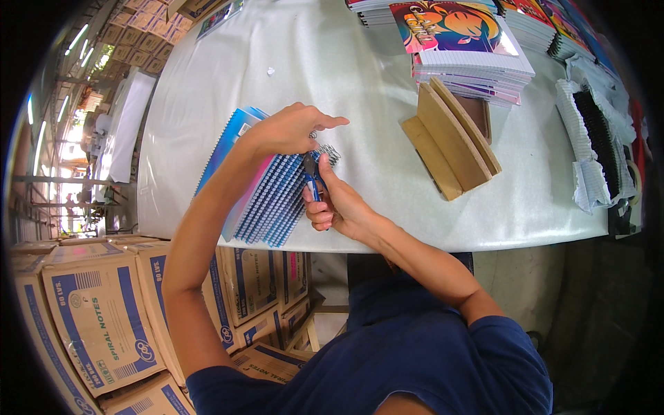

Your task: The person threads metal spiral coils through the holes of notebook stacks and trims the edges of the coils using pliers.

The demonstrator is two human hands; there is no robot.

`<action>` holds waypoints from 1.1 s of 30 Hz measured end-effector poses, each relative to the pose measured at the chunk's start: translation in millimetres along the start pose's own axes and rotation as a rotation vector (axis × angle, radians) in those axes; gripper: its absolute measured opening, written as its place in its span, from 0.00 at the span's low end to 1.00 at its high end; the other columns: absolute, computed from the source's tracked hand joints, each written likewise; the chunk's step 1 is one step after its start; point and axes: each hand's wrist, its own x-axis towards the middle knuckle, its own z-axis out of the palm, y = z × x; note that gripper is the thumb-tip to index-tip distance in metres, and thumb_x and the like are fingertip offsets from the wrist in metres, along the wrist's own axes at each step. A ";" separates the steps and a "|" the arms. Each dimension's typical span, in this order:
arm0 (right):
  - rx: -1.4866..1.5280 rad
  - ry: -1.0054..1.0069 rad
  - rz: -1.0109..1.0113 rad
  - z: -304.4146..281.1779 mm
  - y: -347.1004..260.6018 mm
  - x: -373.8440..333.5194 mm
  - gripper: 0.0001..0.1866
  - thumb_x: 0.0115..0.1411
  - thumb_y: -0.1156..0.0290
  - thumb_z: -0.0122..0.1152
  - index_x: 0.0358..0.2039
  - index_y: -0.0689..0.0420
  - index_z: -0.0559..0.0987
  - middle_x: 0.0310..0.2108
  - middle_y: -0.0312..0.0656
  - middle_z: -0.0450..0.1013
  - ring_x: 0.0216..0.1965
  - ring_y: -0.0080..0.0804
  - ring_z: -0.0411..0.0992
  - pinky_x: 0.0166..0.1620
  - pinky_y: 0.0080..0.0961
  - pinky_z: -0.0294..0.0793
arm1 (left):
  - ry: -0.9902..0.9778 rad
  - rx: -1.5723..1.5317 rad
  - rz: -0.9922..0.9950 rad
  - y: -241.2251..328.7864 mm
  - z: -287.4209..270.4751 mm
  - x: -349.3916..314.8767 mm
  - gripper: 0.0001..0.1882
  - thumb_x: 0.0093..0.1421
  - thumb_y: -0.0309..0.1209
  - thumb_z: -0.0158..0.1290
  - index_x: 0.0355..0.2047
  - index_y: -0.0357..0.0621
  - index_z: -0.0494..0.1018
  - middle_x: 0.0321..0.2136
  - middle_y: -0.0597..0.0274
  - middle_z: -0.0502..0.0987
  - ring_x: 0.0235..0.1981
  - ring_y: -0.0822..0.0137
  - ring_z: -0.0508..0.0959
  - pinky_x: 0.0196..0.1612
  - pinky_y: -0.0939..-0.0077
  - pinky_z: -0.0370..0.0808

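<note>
A stack of spiral notebooks [266, 200] with blue and pink covers lies at the table's near left, coil edges to the right in close rows. My right hand [346, 207] is closed around blue-handled cutting pliers [311, 180]. The pliers' dark jaws are at the stack's upper right corner, by the coil ends. My left hand [297, 128] is over the stack's far end, its index finger stretched to the right and its thumb pointing down near the jaws. Its other fingers are partly hidden. Small wire pieces [330, 153] lie beside the jaws.
A cardboard holder [453, 142] stands right of my hands. Behind it are notebook stacks [470, 69] with colourful covers. A torn white package of black coils [598, 145] sits at the right edge. Cartons [100, 315] are piled below the table at left.
</note>
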 end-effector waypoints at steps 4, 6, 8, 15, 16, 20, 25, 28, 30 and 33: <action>-0.105 0.118 -0.025 14.2 6.9 -9.9 0.44 0.58 0.25 0.25 0.31 0.57 0.72 0.17 0.33 0.60 0.19 0.25 0.60 0.25 0.23 0.62 | 0.076 0.035 0.155 -25.2 15.3 8.9 0.40 0.45 0.15 0.55 0.60 0.58 0.69 0.36 0.43 0.80 0.29 0.56 0.78 0.37 0.67 0.76; -0.089 0.193 -0.034 24.3 6.7 -13.0 0.44 0.58 0.25 0.25 0.30 0.57 0.72 0.17 0.33 0.60 0.19 0.25 0.60 0.25 0.23 0.62 | 0.068 0.018 0.196 -25.1 15.6 10.7 0.40 0.44 0.15 0.55 0.60 0.58 0.69 0.35 0.43 0.80 0.29 0.56 0.77 0.38 0.66 0.75; -0.072 0.229 -0.037 25.6 5.9 -13.0 0.44 0.58 0.25 0.25 0.30 0.57 0.72 0.17 0.33 0.60 0.19 0.25 0.60 0.25 0.23 0.62 | 0.021 0.007 0.168 -22.7 12.4 11.3 0.40 0.44 0.15 0.55 0.60 0.57 0.69 0.35 0.43 0.80 0.30 0.55 0.78 0.39 0.64 0.75; 0.174 -0.252 0.044 -24.2 5.3 4.0 0.44 0.59 0.26 0.25 0.31 0.57 0.72 0.21 0.34 0.62 0.22 0.27 0.61 0.28 0.26 0.68 | -0.097 0.095 0.057 1.5 2.8 14.0 0.36 0.44 0.17 0.57 0.58 0.53 0.72 0.39 0.41 0.79 0.39 0.48 0.79 0.45 0.61 0.76; 0.160 -0.219 0.038 -28.2 10.2 5.3 0.44 0.59 0.26 0.25 0.31 0.57 0.72 0.22 0.34 0.62 0.22 0.27 0.61 0.28 0.26 0.68 | -0.080 0.111 0.095 -2.2 4.6 16.0 0.36 0.44 0.17 0.57 0.57 0.53 0.72 0.36 0.42 0.79 0.35 0.50 0.79 0.43 0.61 0.76; -0.043 0.184 -0.016 12.3 13.9 -10.4 0.43 0.60 0.26 0.25 0.30 0.57 0.72 0.21 0.34 0.62 0.22 0.28 0.61 0.30 0.27 0.68 | -0.074 0.088 0.176 -19.6 12.3 19.5 0.34 0.46 0.19 0.58 0.56 0.52 0.73 0.33 0.42 0.80 0.33 0.50 0.80 0.41 0.60 0.76; -0.024 0.191 -0.009 5.8 7.2 -7.9 0.43 0.59 0.26 0.26 0.31 0.57 0.72 0.22 0.34 0.63 0.22 0.27 0.62 0.31 0.26 0.69 | -0.099 0.113 0.142 -14.6 10.8 19.9 0.32 0.46 0.19 0.58 0.55 0.49 0.73 0.37 0.42 0.80 0.35 0.49 0.81 0.43 0.62 0.77; 0.171 -0.237 0.047 -42.5 13.5 8.6 0.43 0.59 0.26 0.26 0.31 0.56 0.72 0.22 0.35 0.63 0.23 0.28 0.64 0.31 0.26 0.69 | -0.097 0.136 0.139 -15.6 15.0 27.2 0.31 0.46 0.19 0.59 0.55 0.45 0.73 0.39 0.42 0.80 0.37 0.50 0.81 0.44 0.62 0.77; 0.119 -0.164 0.050 -32.5 11.5 2.2 0.43 0.59 0.26 0.26 0.31 0.56 0.72 0.21 0.35 0.64 0.23 0.28 0.65 0.30 0.26 0.69 | -0.109 0.127 0.113 -14.0 16.4 27.2 0.30 0.46 0.18 0.59 0.54 0.43 0.73 0.40 0.42 0.80 0.38 0.50 0.81 0.44 0.62 0.77; -0.032 0.148 -0.009 3.2 8.2 -15.1 0.43 0.60 0.26 0.26 0.31 0.57 0.73 0.20 0.35 0.65 0.23 0.28 0.66 0.30 0.27 0.70 | -0.154 0.098 0.078 -9.8 12.7 28.8 0.30 0.46 0.17 0.58 0.53 0.42 0.74 0.42 0.42 0.79 0.41 0.50 0.81 0.45 0.63 0.77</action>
